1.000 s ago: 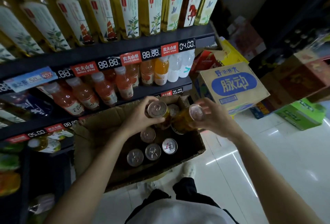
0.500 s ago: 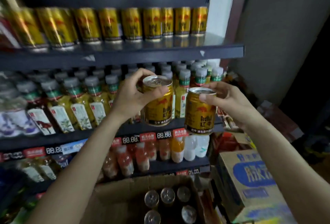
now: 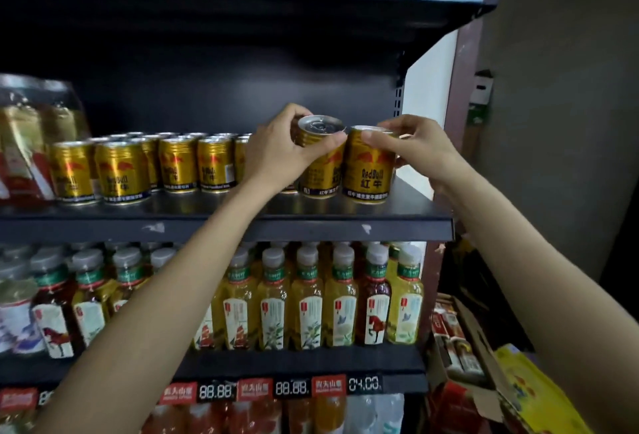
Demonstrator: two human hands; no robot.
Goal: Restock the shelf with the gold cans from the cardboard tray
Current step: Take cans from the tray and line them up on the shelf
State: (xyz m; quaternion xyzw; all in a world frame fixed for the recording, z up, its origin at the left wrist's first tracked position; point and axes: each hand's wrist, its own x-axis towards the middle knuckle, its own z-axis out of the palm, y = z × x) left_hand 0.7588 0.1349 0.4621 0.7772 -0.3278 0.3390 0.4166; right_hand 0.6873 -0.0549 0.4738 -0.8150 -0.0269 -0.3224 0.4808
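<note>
1. A dark metal shelf (image 3: 397, 207) in a dim shop carries a row of gold cans (image 3: 124, 171) on its left part; tea bottles (image 3: 307, 299) fill the shelf below.
2. The left hand (image 3: 276, 153) has its fingers (image 3: 325, 143) clamped around a gold can (image 3: 320, 174), which tilts slightly, base at the shelf.
3. The right hand (image 3: 415, 146) grips the top of a second can (image 3: 368, 171), standing upright on the shelf, touching the first.

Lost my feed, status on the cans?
Left hand gripping one gold can, right hand gripping another. Both cans standing side by side on the shelf, right end. Nothing in the way.
</note>
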